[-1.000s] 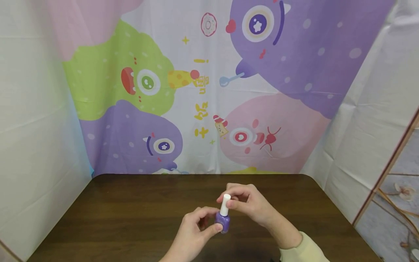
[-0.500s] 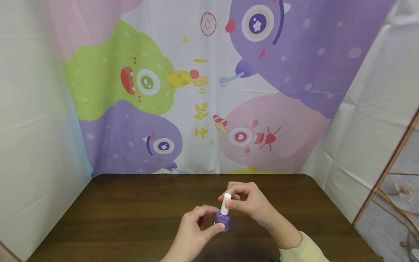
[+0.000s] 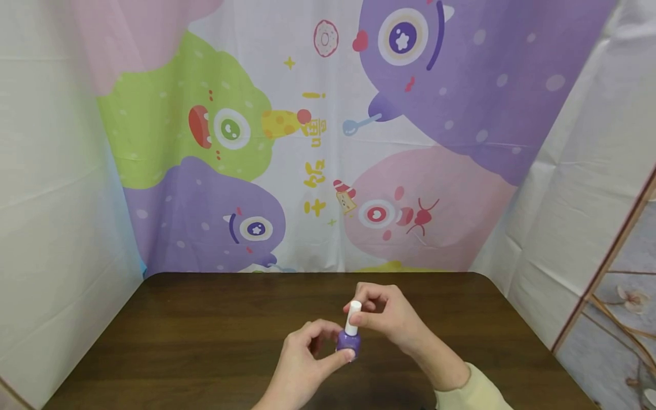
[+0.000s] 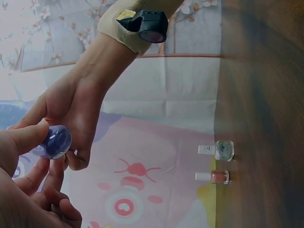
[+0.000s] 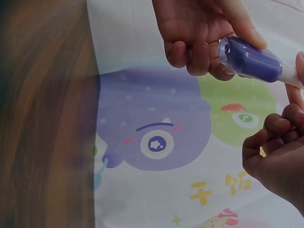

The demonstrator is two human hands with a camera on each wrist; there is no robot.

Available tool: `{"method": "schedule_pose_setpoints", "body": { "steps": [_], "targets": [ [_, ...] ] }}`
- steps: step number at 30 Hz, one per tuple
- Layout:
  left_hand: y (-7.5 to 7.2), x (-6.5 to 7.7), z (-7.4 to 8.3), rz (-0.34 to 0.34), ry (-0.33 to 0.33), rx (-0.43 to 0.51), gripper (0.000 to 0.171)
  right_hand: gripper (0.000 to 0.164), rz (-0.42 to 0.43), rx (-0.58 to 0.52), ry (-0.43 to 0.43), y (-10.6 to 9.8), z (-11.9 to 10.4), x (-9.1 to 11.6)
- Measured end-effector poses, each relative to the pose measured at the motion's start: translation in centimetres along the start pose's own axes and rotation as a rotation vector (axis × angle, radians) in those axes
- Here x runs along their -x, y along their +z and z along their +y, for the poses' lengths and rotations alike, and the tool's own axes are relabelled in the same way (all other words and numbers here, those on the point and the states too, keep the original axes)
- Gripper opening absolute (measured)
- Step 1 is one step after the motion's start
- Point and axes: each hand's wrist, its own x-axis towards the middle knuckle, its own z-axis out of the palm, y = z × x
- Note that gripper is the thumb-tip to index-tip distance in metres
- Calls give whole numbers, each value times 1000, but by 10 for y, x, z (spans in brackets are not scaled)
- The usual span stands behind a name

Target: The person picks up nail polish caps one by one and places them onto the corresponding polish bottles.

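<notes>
A nail polish bottle [image 3: 348,343] with purple polish and a long white cap [image 3: 353,317] is held above the dark table, nearly upright. My left hand [image 3: 308,354] pinches the glass body between thumb and fingers. The white cap is pinched by my right hand [image 3: 390,316], thumb on the near side. In the right wrist view the purple body [image 5: 256,62] lies between the left thumb and fingers, and the cap is still seated on it. From the left wrist view, the bottle's rounded base [image 4: 58,142] shows, with the right hand [image 4: 76,111] beyond it.
Two more nail polish bottles stand upright on the table in the left wrist view: one greyish glittery bottle [image 4: 224,151] and one reddish bottle [image 4: 220,177]. A cartoon-printed curtain [image 3: 328,250] hangs behind the brown wooden table [image 3: 205,319], with white cloth [image 3: 61,216] at the sides.
The bottle and both hands have risen very slightly. The right hand has shifted a little on the cap; both grips are kept.
</notes>
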Motion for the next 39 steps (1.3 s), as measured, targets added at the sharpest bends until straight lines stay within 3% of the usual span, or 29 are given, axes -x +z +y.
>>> {"method": "schedule_pose_setpoints", "body": {
  "steps": [16, 28, 33, 39],
  "targets": [
    [3, 0, 0, 68, -3, -32, 24, 23, 88, 19, 10, 10, -3, -2],
    [3, -2, 0, 54, -1, -7, 25, 27, 87, -9, 47, 12, -4, -3],
    [2, -1, -1, 45, 0, 21, 25, 8, -2, -5, 44, 9, -4, -2],
    [1, -1, -1, 40, 10, 47, 25, 21, -133, 48, 9, 2, -4, 0]
  ]
}}
